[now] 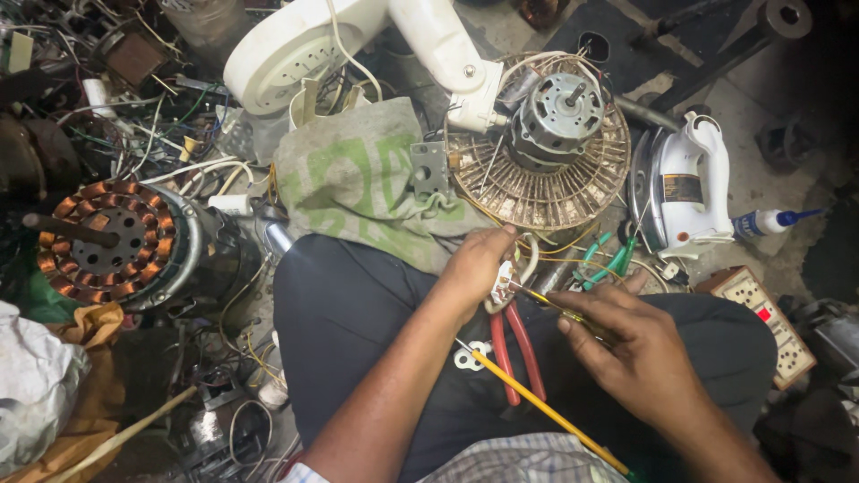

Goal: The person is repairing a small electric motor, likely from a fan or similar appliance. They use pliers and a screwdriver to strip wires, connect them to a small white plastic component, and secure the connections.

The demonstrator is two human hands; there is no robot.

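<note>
Hands over lap: small white part (504, 279) pinched in L hand (476, 266). Screwdriver (559, 311) gripped by R hand (631, 344), tip at part. Red pliers (517, 351) laid on lap.

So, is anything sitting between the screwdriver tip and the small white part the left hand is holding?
Nothing visible. The left hand pinches the small white part, and the screwdriver in the right hand already meets it. The red-handled pliers lie below on the lap, out of that line.
</note>
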